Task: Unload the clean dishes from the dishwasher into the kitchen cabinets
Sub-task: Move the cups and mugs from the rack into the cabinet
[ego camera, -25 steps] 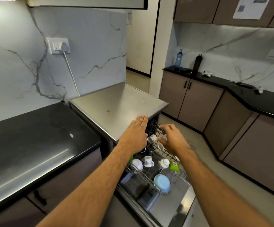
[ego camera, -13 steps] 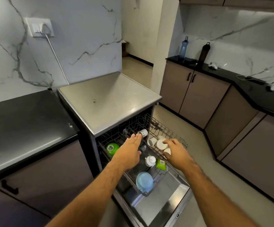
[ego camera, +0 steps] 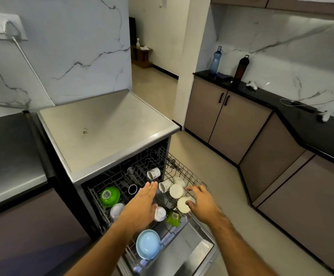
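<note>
A: The dishwasher (ego camera: 110, 128) is seen open, its door (ego camera: 184, 253) let down flat and the upper rack (ego camera: 184, 172) drawn out over it.

B: And the rack is loaded: a green bowl (ego camera: 109, 196) at the left, a light blue bowl (ego camera: 147, 246) at the front edge, white cups (ego camera: 175, 191) clustered at the right, a patterned mug (ego camera: 153, 173) laid on its side further back.

A: The left hand (ego camera: 142, 206) is held flat above the middle of the rack, fingers straight and pressed together; nothing is gripped.

B: The right hand (ego camera: 201, 204) is spread over the white cups, thumb touching the rim of the nearest one. Whether that cup is actually being pinched cannot be told.

A: Brown lower cabinets (ego camera: 227, 120) are seen across the floor, doors closed.
</note>
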